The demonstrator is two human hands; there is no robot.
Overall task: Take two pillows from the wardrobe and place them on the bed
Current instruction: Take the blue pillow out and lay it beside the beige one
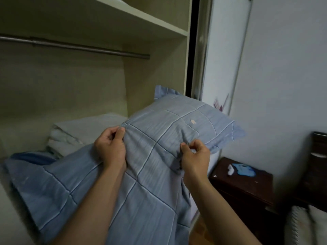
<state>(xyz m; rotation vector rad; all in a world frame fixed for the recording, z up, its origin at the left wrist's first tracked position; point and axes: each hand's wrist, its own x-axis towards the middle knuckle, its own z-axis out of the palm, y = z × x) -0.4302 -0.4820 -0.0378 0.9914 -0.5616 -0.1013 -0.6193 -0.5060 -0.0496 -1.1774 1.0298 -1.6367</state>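
A blue checked pillow (pixel 178 124) is lifted in front of the open wardrobe (pixel 155 68), its far end tilted up toward the right. A second blue checked pillow (pixel 58 190) lies below it, at the lower left, partly under my arms. My left hand (pixel 110 147) pinches the fabric of the upper pillow at its left side. My right hand (pixel 194 156) pinches the fabric at its near right side. A corner of the bed (pixel 300 225) with pale bedding shows at the bottom right.
Folded grey-white bedding (pixel 77 131) is stacked inside the wardrobe behind the pillows, under a metal hanging rail (pixel 88 48). A dark wooden nightstand (pixel 247 188) with small blue and white items stands at the right, beside a dark headboard (pixel 318 156). The wardrobe's sliding door frame (pixel 194 50) runs upright.
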